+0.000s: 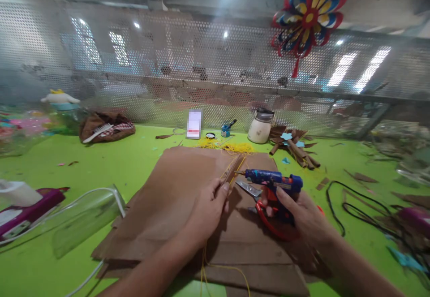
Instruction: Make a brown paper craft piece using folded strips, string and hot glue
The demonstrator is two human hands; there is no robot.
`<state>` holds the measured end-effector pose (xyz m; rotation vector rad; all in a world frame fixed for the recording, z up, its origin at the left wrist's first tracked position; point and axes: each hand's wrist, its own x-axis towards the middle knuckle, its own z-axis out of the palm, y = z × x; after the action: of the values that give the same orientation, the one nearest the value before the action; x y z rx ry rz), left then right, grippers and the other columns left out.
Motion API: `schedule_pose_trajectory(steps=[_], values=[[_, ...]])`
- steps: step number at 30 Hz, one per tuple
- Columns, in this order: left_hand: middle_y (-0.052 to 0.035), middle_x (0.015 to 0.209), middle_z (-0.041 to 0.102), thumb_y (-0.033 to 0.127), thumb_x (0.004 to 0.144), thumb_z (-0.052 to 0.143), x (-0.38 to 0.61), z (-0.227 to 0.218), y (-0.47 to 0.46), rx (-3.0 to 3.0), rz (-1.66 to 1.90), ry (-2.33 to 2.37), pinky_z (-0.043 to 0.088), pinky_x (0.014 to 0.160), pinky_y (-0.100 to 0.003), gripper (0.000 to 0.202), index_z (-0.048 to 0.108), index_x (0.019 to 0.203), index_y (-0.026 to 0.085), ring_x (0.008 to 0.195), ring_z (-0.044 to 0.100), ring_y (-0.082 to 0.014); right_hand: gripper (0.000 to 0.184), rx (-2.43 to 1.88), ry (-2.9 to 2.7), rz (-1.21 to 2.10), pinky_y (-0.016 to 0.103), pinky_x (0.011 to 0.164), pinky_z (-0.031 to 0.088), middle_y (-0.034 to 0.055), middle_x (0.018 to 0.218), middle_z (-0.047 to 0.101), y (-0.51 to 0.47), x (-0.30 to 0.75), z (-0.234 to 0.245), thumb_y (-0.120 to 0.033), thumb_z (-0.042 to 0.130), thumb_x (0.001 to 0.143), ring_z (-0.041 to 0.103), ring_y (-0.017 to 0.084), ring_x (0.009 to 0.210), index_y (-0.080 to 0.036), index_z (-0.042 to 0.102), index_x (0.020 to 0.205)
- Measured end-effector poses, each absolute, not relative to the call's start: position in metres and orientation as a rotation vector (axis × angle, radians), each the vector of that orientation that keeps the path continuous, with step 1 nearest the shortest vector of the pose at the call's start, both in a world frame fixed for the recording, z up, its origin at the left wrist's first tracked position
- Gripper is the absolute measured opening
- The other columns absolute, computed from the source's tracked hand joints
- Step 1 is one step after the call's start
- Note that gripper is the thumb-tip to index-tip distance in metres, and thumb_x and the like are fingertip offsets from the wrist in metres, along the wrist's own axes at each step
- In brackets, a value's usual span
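My left hand (pixel 210 203) is closed around a narrow folded strip of brown paper (pixel 232 170), pinched between thumb and fingers. Yellow thread (pixel 239 170) runs along the strip, and loose ends hang below the hand. My right hand (pixel 298 212) grips a blue hot glue gun (pixel 268 177), its metal tip close to the strip's right side. Red-handled scissors (pixel 250 189) are at the same hand, their handles around or against its fingers; the blades point up and left beneath the glue gun. Under both hands lie stacked sheets of brown paper (pixel 168 198).
Behind the sheets are tangled yellow thread (pixel 240 148), a phone (pixel 194 124), a small blue bottle (pixel 225 130) and a white jar (pixel 260 129). Rolled brown paper pieces (pixel 302 153) lie right, near a black cord (pixel 336 216). A purple power strip (pixel 30 212) and clear plastic (pixel 87 221) are left.
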<state>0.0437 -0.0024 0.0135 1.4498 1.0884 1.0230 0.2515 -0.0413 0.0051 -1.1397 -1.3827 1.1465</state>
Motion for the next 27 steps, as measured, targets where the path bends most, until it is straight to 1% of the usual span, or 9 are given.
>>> schedule_pose_trajectory(steps=[4,9,11,15,19,23,27], values=[[0.0024,0.048,0.047,0.036,0.081,0.05,0.0433,0.0136,-0.0029,1.481,1.014,1.107,0.026,0.042,-0.02,0.025,0.052,0.065,0.017,0.042,0.038,-0.008,0.031,-1.141,-1.407,1.121,0.024,0.058,0.043,0.0041,0.076,0.06,-0.0411,0.251,0.0048,-0.044,0.046,0.087,0.054,0.012,0.061,-0.016,0.06,0.084],[0.0031,0.049,0.047,0.038,0.082,0.048,0.0436,0.0114,-0.0025,1.481,0.979,1.083,0.026,0.042,-0.02,0.025,0.052,0.068,0.018,0.042,0.037,-0.0073,0.034,-1.175,-1.338,1.125,0.024,0.054,0.042,0.0037,0.075,0.06,-0.0417,0.2503,0.0023,-0.049,0.049,0.083,0.052,0.012,0.058,-0.017,0.059,0.082],[0.0035,0.049,0.046,0.038,0.083,0.046,0.0441,0.0124,-0.0034,1.475,0.976,1.08,0.026,0.042,-0.02,0.024,0.052,0.07,0.018,0.042,0.036,-0.0074,0.035,-1.199,-1.335,1.123,0.024,0.053,0.042,0.0033,0.073,0.06,-0.0423,0.2498,0.0025,-0.05,0.049,0.083,0.051,0.012,0.057,-0.017,0.058,0.08],[0.0029,0.049,0.045,0.038,0.084,0.045,0.0441,0.0179,-0.0068,1.51,0.977,1.09,0.026,0.043,-0.02,0.028,0.048,0.064,0.018,0.044,0.036,-0.0078,0.039,-1.233,-1.394,1.064,0.024,0.05,0.038,0.0022,0.064,0.057,-0.0433,0.2477,0.0061,-0.052,0.047,0.083,0.049,0.011,0.053,-0.016,0.058,0.074],[0.003,0.049,0.045,0.039,0.084,0.043,0.0432,0.0186,-0.0083,1.547,0.97,1.095,0.028,0.045,-0.02,0.029,0.045,0.064,0.019,0.045,0.038,-0.0085,0.042,-1.25,-1.451,1.0,0.024,0.05,0.034,0.0006,0.057,0.052,-0.0435,0.2458,0.0088,-0.052,0.042,0.086,0.045,0.011,0.051,-0.017,0.057,0.069],[0.0028,0.051,0.046,0.04,0.085,0.042,0.043,0.0131,-0.0071,1.591,0.965,1.082,0.029,0.047,-0.021,0.029,0.046,0.067,0.019,0.048,0.04,-0.0095,0.042,-1.246,-1.439,0.984,0.025,0.052,0.034,0.0005,0.057,0.05,-0.0437,0.2462,0.0086,-0.051,0.041,0.087,0.044,0.011,0.052,-0.017,0.055,0.067],[0.0027,0.051,0.045,0.04,0.085,0.041,0.0429,0.014,-0.0078,1.597,0.965,1.086,0.028,0.047,-0.022,0.029,0.045,0.065,0.019,0.047,0.04,-0.0096,0.039,-1.234,-1.403,0.983,0.025,0.052,0.033,0.0,0.057,0.049,-0.044,0.247,0.0065,-0.049,0.042,0.087,0.043,0.011,0.053,-0.017,0.053,0.069]])
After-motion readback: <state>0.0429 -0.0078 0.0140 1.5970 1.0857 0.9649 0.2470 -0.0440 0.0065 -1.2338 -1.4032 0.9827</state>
